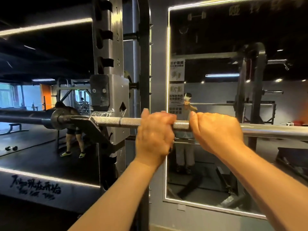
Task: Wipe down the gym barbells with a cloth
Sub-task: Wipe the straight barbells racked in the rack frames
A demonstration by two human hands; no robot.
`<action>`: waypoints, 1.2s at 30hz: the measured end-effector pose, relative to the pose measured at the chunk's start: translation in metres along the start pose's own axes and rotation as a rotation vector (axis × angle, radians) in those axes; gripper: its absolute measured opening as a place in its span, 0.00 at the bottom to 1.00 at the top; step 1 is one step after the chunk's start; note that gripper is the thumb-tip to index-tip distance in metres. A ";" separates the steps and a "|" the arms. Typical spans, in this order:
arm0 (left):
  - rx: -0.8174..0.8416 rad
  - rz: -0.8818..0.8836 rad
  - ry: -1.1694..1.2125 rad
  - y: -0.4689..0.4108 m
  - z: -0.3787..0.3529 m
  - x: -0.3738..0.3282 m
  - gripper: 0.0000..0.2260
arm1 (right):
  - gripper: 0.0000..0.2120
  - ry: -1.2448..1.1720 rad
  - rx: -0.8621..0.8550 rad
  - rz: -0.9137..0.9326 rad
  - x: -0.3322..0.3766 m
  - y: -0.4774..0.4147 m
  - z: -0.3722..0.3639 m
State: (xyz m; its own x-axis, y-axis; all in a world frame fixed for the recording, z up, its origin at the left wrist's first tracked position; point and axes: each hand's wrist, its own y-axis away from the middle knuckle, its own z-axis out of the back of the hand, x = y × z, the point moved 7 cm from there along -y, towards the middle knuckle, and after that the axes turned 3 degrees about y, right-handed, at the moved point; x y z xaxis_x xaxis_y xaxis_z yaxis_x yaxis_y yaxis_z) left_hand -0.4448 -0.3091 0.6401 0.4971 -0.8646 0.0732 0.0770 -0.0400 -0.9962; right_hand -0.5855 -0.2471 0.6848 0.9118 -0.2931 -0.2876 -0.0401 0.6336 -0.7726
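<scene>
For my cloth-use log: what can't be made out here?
Head view only.
No cloth shows; motion blur and the left hand itself would hide any beneath.
The barbell: right end cut off by the frame edge.
The right hand: how far it wraps is hidden by the barbell.
The mirror reflection: too small for detail.

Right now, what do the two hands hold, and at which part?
The left hand and the right hand both grip the barbell on its knurled shaft, side by side. No cloth shows.

Dim gym, glaring light strips [46, 27], blurred edges.
</scene>
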 end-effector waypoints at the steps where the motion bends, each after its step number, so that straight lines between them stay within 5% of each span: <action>1: -0.043 0.078 0.004 -0.002 0.008 0.009 0.13 | 0.22 -0.014 -0.006 -0.012 -0.001 0.000 0.000; 5: -0.183 0.351 0.035 -0.002 0.002 0.001 0.12 | 0.20 0.009 0.007 0.017 0.004 0.000 -0.001; 13: 0.004 0.015 -0.006 0.008 -0.015 -0.021 0.15 | 0.24 -0.047 0.044 -0.030 -0.013 0.004 0.002; 21: -0.259 0.371 0.106 0.011 -0.020 -0.019 0.12 | 0.12 0.101 0.009 -0.022 -0.014 0.009 0.002; 29: -0.022 -0.033 0.075 0.021 -0.039 -0.037 0.16 | 0.20 0.053 -0.053 -0.045 -0.018 0.010 -0.002; 36: -0.214 0.291 0.122 0.009 -0.033 -0.038 0.13 | 0.24 0.037 -0.024 -0.040 -0.019 0.007 -0.006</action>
State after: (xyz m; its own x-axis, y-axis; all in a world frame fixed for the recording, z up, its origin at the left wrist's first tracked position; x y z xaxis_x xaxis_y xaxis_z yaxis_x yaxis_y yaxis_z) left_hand -0.4914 -0.2933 0.6273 0.3639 -0.9080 -0.2078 -0.2407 0.1238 -0.9627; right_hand -0.6055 -0.2417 0.6816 0.8973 -0.3439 -0.2767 -0.0145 0.6036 -0.7971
